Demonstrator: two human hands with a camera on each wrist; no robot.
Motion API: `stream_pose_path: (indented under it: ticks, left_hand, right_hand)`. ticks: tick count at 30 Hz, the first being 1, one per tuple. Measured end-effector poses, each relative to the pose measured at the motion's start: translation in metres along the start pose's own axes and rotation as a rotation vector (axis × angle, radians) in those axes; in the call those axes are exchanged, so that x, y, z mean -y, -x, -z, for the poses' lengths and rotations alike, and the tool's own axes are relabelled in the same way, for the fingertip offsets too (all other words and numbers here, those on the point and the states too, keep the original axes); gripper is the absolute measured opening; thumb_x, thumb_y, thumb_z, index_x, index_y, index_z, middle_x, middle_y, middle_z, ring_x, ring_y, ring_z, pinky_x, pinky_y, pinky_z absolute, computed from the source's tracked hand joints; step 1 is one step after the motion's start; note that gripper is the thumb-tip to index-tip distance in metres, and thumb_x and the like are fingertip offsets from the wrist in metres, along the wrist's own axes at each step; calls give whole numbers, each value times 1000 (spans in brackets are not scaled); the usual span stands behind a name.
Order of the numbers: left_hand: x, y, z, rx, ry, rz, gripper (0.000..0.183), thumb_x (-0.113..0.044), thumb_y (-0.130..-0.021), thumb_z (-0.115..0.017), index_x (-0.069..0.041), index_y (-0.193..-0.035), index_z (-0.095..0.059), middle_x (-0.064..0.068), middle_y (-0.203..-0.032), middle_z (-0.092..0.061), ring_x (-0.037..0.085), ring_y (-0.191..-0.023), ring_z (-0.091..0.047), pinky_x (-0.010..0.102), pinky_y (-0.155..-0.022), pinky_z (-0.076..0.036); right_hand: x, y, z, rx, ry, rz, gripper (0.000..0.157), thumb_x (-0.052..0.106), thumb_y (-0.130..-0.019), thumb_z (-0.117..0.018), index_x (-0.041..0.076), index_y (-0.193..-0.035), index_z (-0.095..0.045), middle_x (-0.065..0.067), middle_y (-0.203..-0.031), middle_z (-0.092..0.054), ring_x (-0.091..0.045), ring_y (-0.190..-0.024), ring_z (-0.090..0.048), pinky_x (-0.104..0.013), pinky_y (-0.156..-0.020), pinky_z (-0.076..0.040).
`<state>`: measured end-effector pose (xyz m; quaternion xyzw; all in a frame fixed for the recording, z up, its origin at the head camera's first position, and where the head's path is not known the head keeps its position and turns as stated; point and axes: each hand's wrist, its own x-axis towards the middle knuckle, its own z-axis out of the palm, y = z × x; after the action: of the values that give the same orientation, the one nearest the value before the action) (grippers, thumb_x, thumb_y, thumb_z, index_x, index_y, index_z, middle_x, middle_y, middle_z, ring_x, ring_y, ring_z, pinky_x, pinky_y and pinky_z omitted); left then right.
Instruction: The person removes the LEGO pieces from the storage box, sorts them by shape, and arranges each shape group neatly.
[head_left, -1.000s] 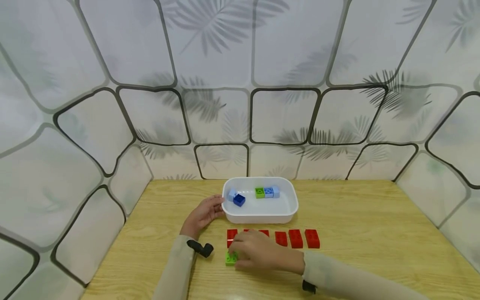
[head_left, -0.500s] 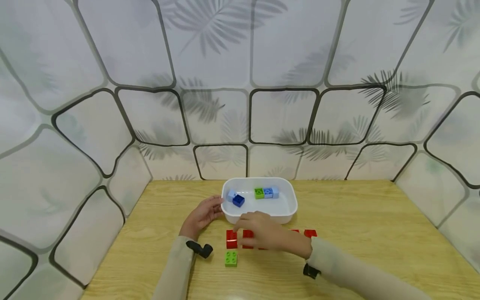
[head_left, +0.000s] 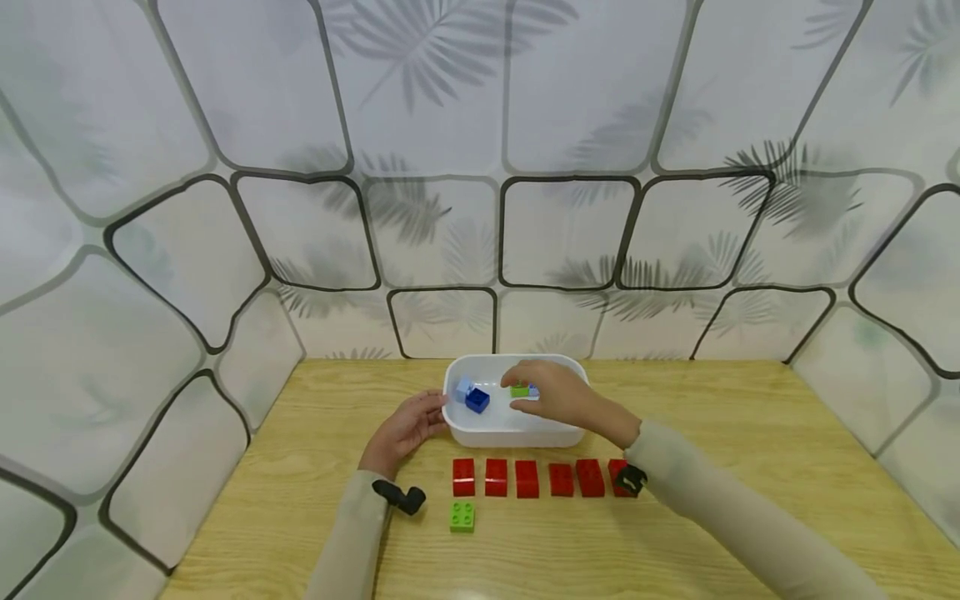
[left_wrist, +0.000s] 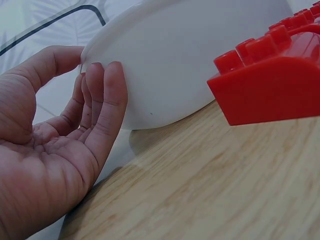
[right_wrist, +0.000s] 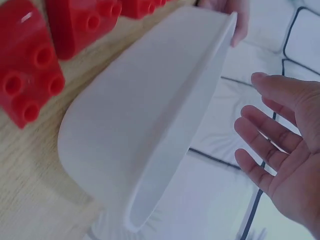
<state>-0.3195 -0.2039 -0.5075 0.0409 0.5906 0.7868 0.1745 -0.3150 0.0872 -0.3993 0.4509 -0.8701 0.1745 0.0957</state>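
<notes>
A white plastic bin [head_left: 491, 437] stands on the table. My left hand [head_left: 408, 427] holds its left end, the fingers [left_wrist: 114, 90] against the outer wall and a digit at the rim. My right hand [head_left: 558, 393] hovers over the bin, fingers spread and loosely bent, holding nothing. Below it in the bin lies a lime green toy brick [head_left: 519, 391], with a light blue brick [head_left: 533, 390] beside it, partly hidden by the hand. At the bin's left end sit a dark blue brick [head_left: 477, 400] and another light blue brick [head_left: 463, 387].
Several red bricks [head_left: 527, 479] form a row in front of the bin; the right wrist strap [head_left: 631, 480] partly covers the rightmost. A lime green brick [head_left: 462, 517] lies nearer, below the row's left end. A patterned curtain [head_left: 450, 242] hangs behind the table [head_left: 712, 500].
My right hand has left the green brick on the table and moved up and away over the red row to above the bin. The left hand stays at the bin.
</notes>
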Motion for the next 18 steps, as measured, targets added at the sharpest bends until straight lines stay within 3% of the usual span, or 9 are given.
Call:
stream_pose_path:
  ticks: [6, 13, 18]
  left_hand:
    - [-1, 0, 0, 21, 23, -3, 36, -16, -108, -49, 6, -137, -46, 2, -110, -66, 10, -96, -66, 24, -85, -60]
    - [0, 0, 2, 2, 47, 1, 19, -14, -108, -50, -2, -122, -54, 2, -104, -66, 12, -93, -66, 25, -84, -60]
    - [0, -1, 2, 12, 26, 2, 29, -14, -108, -51, 3, -131, -51, 2, -107, -68, 10, -94, -66, 24, -84, -60]
  right_hand:
    - [-17, -9, 0, 67, 2, -66, 29, 13, -89, -78, 4, -116, -71, -11, -113, -74, -26, -96, -70, -35, -84, -59]
    - [-21, -19, -7, 148, -14, -130, 35, 9, -90, -76, 1, -124, -69, -15, -124, -71, -33, -113, -67, -45, -96, -57]
    - [-29, -25, -16, 200, 15, -168, 39, 10, -90, -77, -1, -126, -68, -16, -128, -69, -32, -122, -64, -47, -103, -53]
